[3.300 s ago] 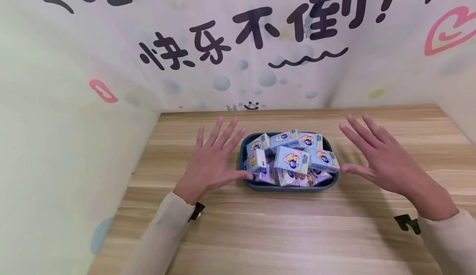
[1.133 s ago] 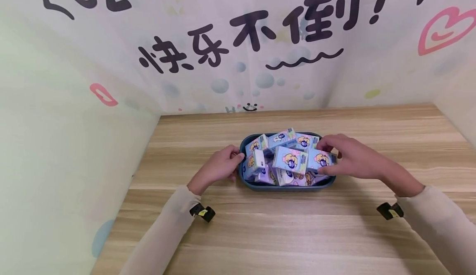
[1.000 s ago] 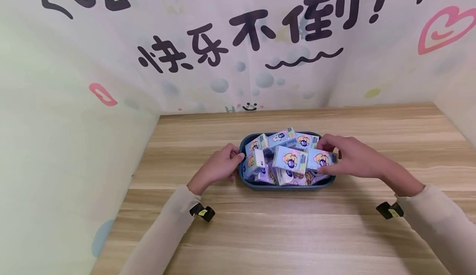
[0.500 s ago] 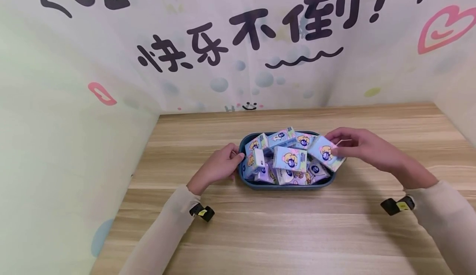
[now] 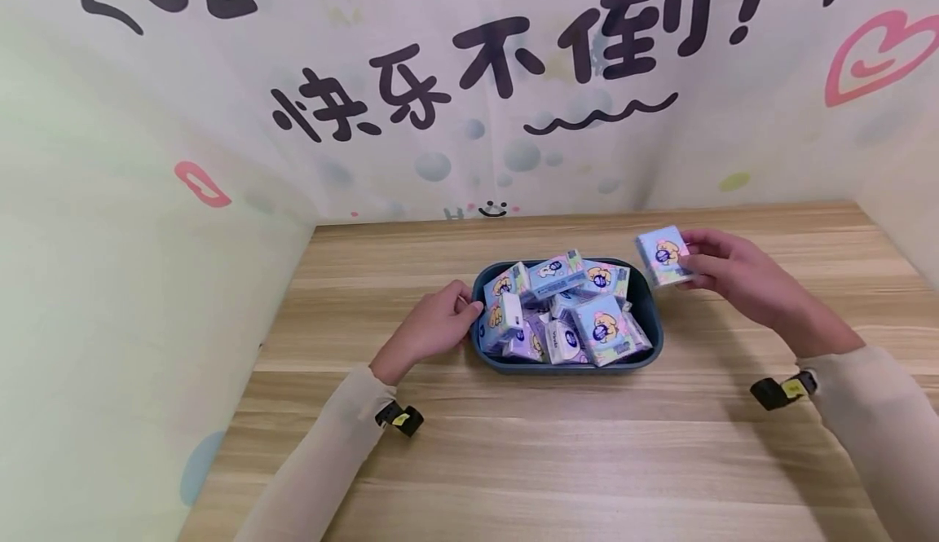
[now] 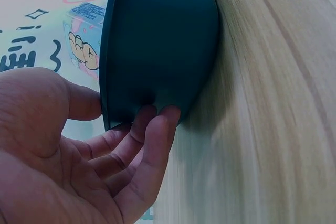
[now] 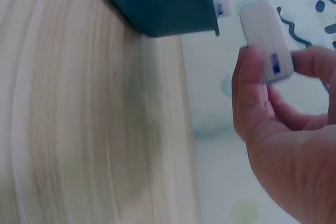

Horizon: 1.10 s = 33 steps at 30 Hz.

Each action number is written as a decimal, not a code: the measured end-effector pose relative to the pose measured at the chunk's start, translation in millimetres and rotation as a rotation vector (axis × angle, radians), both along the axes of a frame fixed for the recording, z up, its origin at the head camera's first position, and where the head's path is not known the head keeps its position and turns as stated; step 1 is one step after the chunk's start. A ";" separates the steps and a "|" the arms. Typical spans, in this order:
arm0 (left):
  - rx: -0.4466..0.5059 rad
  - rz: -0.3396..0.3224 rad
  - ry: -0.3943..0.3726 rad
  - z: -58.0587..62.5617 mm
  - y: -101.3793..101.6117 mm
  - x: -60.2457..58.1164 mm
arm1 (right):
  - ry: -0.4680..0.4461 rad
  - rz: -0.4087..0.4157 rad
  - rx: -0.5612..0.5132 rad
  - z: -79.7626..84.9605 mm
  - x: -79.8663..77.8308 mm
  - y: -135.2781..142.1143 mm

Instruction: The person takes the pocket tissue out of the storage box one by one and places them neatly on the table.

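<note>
My right hand (image 5: pixel 751 285) pinches a small blue tissue pack (image 5: pixel 658 255) between thumb and fingers, raised beyond the right end of a dark teal bin (image 5: pixel 646 314). In the right wrist view the pack's pale narrow side (image 7: pixel 268 35) faces the camera, well clear of the tabletop. At the bin's left end my left hand (image 5: pixel 429 326) grips the rim, the thumb at its edge and the curled fingers against the outer wall (image 6: pixel 157 40). Several blue and purple tissue packs lie jumbled in the bin, one blue pack (image 5: pixel 605 330) on top at front right.
The bin stands on a wood-grain table (image 5: pixel 513 444). Behind it rises a white printed cloth (image 5: pixel 411 175) with large black characters, and a pale side wall (image 5: pixel 110 281) borders the table on the left.
My hands came from spread above the bin to gripping. The right hand lifted a tissue pack out at the right end, up and away; another pack tipped rightward. The left hand stays on the rim.
</note>
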<state>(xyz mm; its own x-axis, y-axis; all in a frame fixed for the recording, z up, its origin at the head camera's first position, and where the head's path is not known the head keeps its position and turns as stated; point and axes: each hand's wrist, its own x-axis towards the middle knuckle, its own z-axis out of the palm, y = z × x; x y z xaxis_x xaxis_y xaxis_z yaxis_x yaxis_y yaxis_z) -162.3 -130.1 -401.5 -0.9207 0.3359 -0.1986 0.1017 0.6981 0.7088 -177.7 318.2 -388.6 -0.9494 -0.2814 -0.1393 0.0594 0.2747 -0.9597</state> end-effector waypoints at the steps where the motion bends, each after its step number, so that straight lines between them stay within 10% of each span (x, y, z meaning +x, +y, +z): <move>1: -0.001 -0.001 0.001 -0.2 -0.1 -0.1 | -0.017 -0.012 0.004 -1.3 -2.0 0.6; 16: -0.024 0.000 0.002 -0.2 -0.5 -0.7 | -0.194 -0.101 0.266 -19.5 -30.1 -10.2; 33: -0.041 -0.005 0.003 -2.0 0.4 -0.5 | -0.161 -0.137 0.401 -25.7 -51.9 -23.3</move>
<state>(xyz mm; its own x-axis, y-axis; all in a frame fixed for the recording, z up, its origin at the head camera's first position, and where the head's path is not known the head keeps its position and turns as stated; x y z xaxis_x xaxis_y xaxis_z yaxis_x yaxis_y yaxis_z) -162.8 -129.6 -403.5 -0.9195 0.3323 -0.2098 0.1073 0.7259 0.6794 -229.6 294.9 -414.3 -0.9316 -0.0480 -0.3603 0.2609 0.6018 -0.7549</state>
